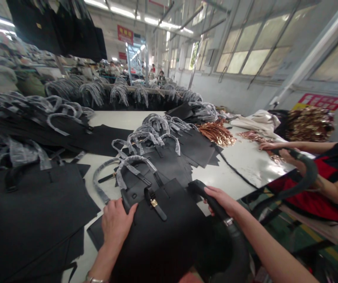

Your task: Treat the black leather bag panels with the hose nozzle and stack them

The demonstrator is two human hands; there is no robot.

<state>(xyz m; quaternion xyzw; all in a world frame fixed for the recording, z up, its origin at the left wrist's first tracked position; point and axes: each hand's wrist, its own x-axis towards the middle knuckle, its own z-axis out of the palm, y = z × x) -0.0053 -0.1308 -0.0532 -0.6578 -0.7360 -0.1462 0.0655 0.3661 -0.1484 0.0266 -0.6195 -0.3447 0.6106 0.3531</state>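
Note:
A black leather bag panel (pixel 163 232) with a strap and a small gold buckle (pixel 154 203) lies on the white table (pixel 245 161) right in front of me. My left hand (pixel 116 224) rests on the panel's near left part, fingers curled at the base of its wrapped handle (pixel 130 165). My right hand (pixel 220 200) is wrapped round a black tube-like nozzle (pixel 207 194) joined to a thick black hose (pixel 239 255), its tip at the panel's right edge.
More black panels with plastic-wrapped handles (pixel 154 133) are stacked ahead and at the left (pixel 30 212). Copper-coloured metal fittings (pixel 217 133) lie at the right. A co-worker's hands (pixel 275 149) reach onto the table's right side. Another hose (pixel 301 177) arcs there.

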